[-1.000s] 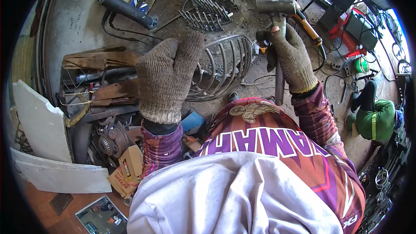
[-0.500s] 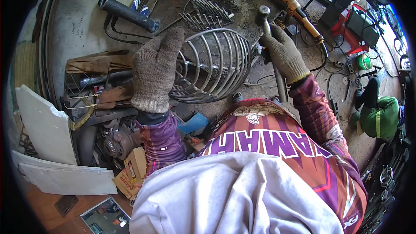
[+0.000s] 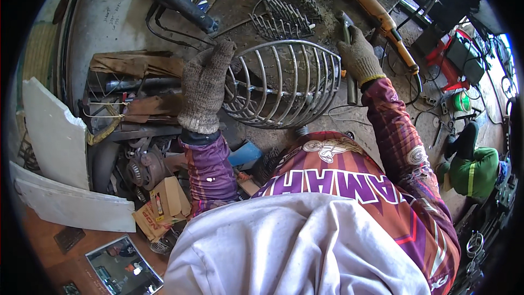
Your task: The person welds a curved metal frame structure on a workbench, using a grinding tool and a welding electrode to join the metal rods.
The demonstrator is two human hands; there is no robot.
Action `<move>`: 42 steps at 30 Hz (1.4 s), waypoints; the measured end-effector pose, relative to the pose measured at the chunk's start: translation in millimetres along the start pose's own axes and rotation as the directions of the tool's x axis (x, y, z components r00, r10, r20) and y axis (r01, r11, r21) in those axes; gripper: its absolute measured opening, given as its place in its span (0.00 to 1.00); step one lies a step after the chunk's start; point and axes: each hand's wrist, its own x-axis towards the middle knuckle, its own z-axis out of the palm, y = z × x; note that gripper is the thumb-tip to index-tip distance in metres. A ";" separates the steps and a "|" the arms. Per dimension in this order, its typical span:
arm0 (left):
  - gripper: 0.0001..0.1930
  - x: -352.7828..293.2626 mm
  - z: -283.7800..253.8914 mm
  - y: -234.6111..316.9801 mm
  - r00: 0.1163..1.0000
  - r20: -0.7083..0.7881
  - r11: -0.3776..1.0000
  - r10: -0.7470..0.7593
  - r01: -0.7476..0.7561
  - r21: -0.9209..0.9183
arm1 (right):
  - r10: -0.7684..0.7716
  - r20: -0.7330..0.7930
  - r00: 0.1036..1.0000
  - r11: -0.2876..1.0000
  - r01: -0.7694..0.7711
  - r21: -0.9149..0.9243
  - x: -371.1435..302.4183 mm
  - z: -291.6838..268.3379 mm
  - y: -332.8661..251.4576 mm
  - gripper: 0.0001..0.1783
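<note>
A cage of bent, welded metal rods (image 3: 293,94) is held in front of me, its curved bars side by side. My left hand (image 3: 203,92), in a grey-brown knitted glove, is closed on the cage's left end; the fingertips' exact grip is partly hidden. Just beyond the cage's right end, my right hand (image 3: 360,61), gloved alike, is wrapped round a hammer (image 3: 352,94). The hammer's head points away from me, and its metal handle comes out below the fist.
Several short metal rods (image 3: 281,19) stand in rows behind the cage. An angle grinder (image 3: 376,13) lies at the far right, a dark tube (image 3: 183,6) at the far left. Cardboard (image 3: 173,199) and white boards (image 3: 54,131) are at the left. Another person in green (image 3: 475,169) is at the right.
My view has shifted, so the surroundings sit further right. The cage has turned slightly in my left hand. My right hand has moved a little farther from me with the hammer.
</note>
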 end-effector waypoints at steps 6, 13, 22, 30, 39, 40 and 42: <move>0.23 2.8 -5.1 -6.5 0.996 -0.034 0.981 -0.081 0.073 -0.179 | -0.057 -0.065 0.996 0.987 0.047 -0.154 31.4 2.1 0.1 0.29; 0.25 22.6 -16.2 -6.4 0.987 0.134 0.977 0.084 -0.055 -0.205 | -0.377 -0.169 0.911 0.924 0.383 0.004 -5.9 -29.9 -34.6 0.28; 0.17 41.2 -8.8 -14.9 0.958 0.174 0.952 0.230 -0.184 -0.244 | -0.525 0.511 0.681 0.647 -0.070 0.759 -47.5 -66.0 -70.3 0.24; 0.18 37.5 -3.0 -17.0 0.939 0.201 0.955 0.279 -0.250 -0.158 | -0.437 0.619 0.653 0.612 -0.288 0.736 -62.5 -72.1 -74.6 0.21; 0.16 29.0 -5.6 -12.7 0.944 0.266 0.966 0.195 -0.138 -0.221 | -0.444 0.682 0.582 0.713 -0.231 0.662 -63.4 -75.0 -76.5 0.21; 0.16 26.6 -5.3 -13.5 0.944 0.266 0.966 0.194 -0.136 -0.220 | -0.443 0.683 0.581 0.713 -0.232 0.661 -64.5 -77.8 -77.2 0.21; 0.16 22.0 -5.6 -15.7 0.927 0.223 0.939 0.300 -0.246 -0.239 | -0.611 0.466 0.640 0.787 0.430 0.442 -67.0 -84.7 -79.2 0.27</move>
